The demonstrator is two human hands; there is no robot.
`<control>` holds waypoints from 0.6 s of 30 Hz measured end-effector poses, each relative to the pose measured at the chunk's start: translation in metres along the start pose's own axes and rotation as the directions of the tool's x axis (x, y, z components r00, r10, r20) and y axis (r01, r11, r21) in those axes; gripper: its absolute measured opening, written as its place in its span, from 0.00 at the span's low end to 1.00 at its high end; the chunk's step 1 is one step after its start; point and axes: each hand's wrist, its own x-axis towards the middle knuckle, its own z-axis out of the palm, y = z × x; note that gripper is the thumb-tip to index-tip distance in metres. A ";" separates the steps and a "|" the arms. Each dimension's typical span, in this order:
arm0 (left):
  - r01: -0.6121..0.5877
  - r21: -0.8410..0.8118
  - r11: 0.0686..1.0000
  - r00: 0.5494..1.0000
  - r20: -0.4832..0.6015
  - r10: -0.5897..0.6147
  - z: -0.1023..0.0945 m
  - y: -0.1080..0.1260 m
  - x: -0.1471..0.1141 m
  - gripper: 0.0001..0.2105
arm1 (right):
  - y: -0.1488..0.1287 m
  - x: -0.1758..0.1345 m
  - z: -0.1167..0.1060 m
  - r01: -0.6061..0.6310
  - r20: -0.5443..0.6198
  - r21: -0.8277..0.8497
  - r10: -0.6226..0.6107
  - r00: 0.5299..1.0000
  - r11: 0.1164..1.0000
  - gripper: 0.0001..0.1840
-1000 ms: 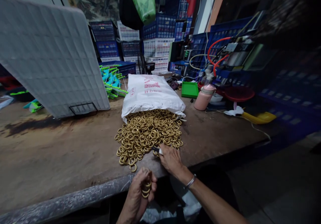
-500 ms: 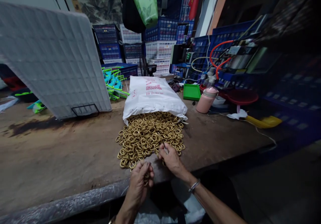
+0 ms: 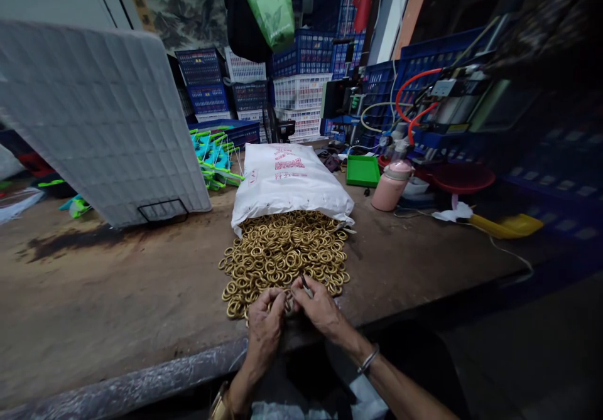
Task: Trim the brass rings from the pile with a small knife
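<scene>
Many brass-coloured rings [image 3: 282, 250] spill in a heap from the mouth of a white printed sack [image 3: 292, 178] on the workbench. At the heap's near edge, my left hand [image 3: 264, 323] is closed, thumb against fingers, pinching a ring [image 3: 288, 304]. My right hand [image 3: 320, 310] is closed around a slim tool [image 3: 306, 287] with a dark tip and a pale metal side; its exact kind is too small to tell. Both hands' fingertips almost meet, with the pinched ring between them and partly hidden.
A quilted grey-white panel [image 3: 103, 118] stands at left on a black wire stand. Neon green and blue plastic pieces [image 3: 217, 156] lie behind it. To the right are a green tray [image 3: 362, 171], a pink bottle [image 3: 392, 184] and a yellow scoop [image 3: 511, 225]. Crates [image 3: 301, 93] are stacked behind.
My left hand has moved up and forward toward my right hand, bringing the fingertips together. The right hand has shifted slightly left and down, still with the slim tool. The view has turned slightly.
</scene>
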 end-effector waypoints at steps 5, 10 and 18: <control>-0.130 0.133 0.983 0.991 -0.012 0.133 -0.001 -0.001 -0.002 0.08 | -0.006 0.004 -0.002 0.021 -0.001 -0.159 -0.021 1.000 0.987 0.13; 0.015 0.050 0.999 1.000 0.008 -0.015 -0.001 0.000 -0.005 0.11 | -0.006 0.005 0.003 0.025 -0.022 -0.200 -0.030 0.999 0.979 0.12; 0.304 -0.096 0.948 0.943 0.169 -0.286 -0.005 -0.001 -0.009 0.17 | -0.001 0.005 0.000 0.009 -0.013 -0.188 -0.011 1.000 0.982 0.12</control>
